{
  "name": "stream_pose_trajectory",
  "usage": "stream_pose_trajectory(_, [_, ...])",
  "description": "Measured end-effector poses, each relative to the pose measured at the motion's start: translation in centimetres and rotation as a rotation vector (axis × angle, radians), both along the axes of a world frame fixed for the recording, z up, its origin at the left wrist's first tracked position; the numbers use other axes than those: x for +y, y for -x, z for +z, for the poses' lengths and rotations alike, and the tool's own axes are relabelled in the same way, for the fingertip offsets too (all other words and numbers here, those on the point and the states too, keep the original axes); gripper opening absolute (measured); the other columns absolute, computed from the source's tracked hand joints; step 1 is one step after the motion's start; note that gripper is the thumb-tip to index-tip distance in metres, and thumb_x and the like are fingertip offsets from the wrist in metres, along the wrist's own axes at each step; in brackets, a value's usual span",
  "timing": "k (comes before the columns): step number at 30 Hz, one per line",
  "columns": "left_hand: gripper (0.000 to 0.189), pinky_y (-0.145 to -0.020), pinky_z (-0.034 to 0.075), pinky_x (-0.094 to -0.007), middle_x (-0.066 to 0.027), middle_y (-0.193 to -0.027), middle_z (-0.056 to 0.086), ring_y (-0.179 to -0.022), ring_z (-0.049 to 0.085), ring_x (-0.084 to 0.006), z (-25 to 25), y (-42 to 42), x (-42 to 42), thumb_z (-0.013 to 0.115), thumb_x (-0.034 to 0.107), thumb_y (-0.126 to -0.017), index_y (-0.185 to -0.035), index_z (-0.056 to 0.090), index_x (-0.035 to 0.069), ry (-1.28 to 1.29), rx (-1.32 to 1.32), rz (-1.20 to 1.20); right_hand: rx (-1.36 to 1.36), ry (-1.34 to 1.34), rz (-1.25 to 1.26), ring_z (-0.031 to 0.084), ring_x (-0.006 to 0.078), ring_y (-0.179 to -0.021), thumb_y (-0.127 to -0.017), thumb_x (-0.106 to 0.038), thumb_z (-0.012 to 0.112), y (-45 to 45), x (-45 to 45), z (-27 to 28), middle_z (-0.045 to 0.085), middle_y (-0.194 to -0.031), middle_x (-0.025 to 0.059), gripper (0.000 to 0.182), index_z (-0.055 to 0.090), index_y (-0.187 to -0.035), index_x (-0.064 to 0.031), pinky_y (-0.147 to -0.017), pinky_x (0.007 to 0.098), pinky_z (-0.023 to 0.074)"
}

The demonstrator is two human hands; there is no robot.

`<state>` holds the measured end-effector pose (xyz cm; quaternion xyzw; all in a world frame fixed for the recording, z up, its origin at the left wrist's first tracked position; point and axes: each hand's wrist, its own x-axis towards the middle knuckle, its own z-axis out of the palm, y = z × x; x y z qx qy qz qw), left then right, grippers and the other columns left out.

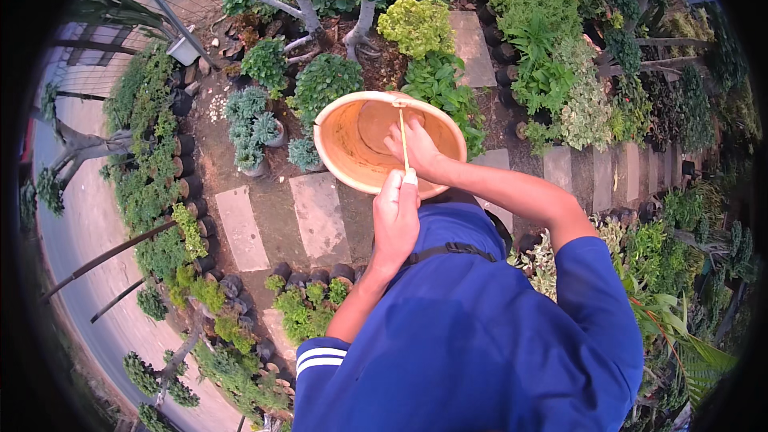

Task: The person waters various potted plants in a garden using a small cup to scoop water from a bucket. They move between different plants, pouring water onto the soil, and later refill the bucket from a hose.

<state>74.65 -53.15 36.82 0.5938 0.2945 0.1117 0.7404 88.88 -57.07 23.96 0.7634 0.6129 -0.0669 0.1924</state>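
Observation:
An orange plastic bucket [348,150] with a pale rim hangs in front of my waist, its mouth tilted up towards me. A thin, pale yellow handle [404,138] runs across the mouth from a lug at the far rim. My left hand [396,210] grips the near end of this handle, thumb on top, just at the near rim. Over the mouth of the bucket reaches my right hand [418,147], its fingers bent and partly hidden by the handle. Whether those fingers hold anything, I cannot tell. Brownish dirt stains mark the bucket's inner wall.
Paving slabs [319,216] cross the soil path under me. Blue-grey potted shrubs [247,120] stand ahead on the left, near a pale-trunked tree [363,21]. Rows of plants in black bags [191,186] line the left side. Dense shrubs [534,72] border the right.

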Motion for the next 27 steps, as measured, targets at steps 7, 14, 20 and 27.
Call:
stream_pose_trajectory(7, [0.025, -0.05, 0.038, -0.0332, -0.0059, -0.058, 0.044, -0.055, 0.044, -0.0092, 2.7, -4.1, -2.5, 0.048, 0.015, -0.102, -0.081, 0.048, 0.0, -0.193, -0.145, -0.067, 0.137, 0.144, -0.507, 0.06, 0.0297, -0.112, -0.084, -0.015, 0.064, -5.6, -1.9, -10.5, 0.064, -0.114, 0.0122, 0.034, 0.064, -0.117, -0.0102, -0.093, 0.0503, 0.0478])
stream_pose_trajectory(14, [0.022, -0.052, 0.04, -0.0437, -0.0232, -0.059, 0.048, -0.055, 0.055, -0.0394, 1.8, -6.8, -7.4, 0.05, 0.014, -0.099, -0.083, 0.047, -0.002, -0.267, -0.136, -0.285, 1.092, -0.47, -0.968, 0.06, 0.0251, -0.114, -0.064, -0.011, 0.082, -6.4, -2.7, -16.5, 0.065, -0.116, 0.0106, 0.069, 0.055, -0.127, -0.0056, -0.095, 0.0359, 0.0496])
stream_pose_trajectory(20, [0.029, -0.051, 0.037, -0.0337, -0.0069, -0.06, 0.037, -0.058, 0.038, -0.0086, -0.3, -9.4, -6.8, 0.047, 0.019, -0.102, -0.081, 0.046, 0.0, -0.193, -0.007, -0.16, 1.592, -0.965, -1.006, 0.056, 0.021, -0.118, -0.068, -0.001, 0.081, -7.6, -0.1, -11.2, 0.058, -0.127, 0.008, 0.075, 0.047, -0.135, -0.0045, -0.102, 0.0351, 0.0459])
stream_pose_trajectory(27, [0.022, -0.036, 0.023, -0.0217, 0.0071, -0.058, 0.033, -0.042, 0.027, -0.0024, -6.6, -10.3, -0.7, 0.041, 0.023, -0.102, -0.082, 0.042, 0.013, 0.362, 0.099, 0.39, 1.662, -0.826, -0.738, 0.058, 0.0171, -0.112, -0.068, -0.001, 0.082, -10.2, -4.5, -6.6, 0.062, -0.12, 0.0071, 0.069, 0.052, -0.129, -0.0016, -0.099, 0.0325, 0.0471])
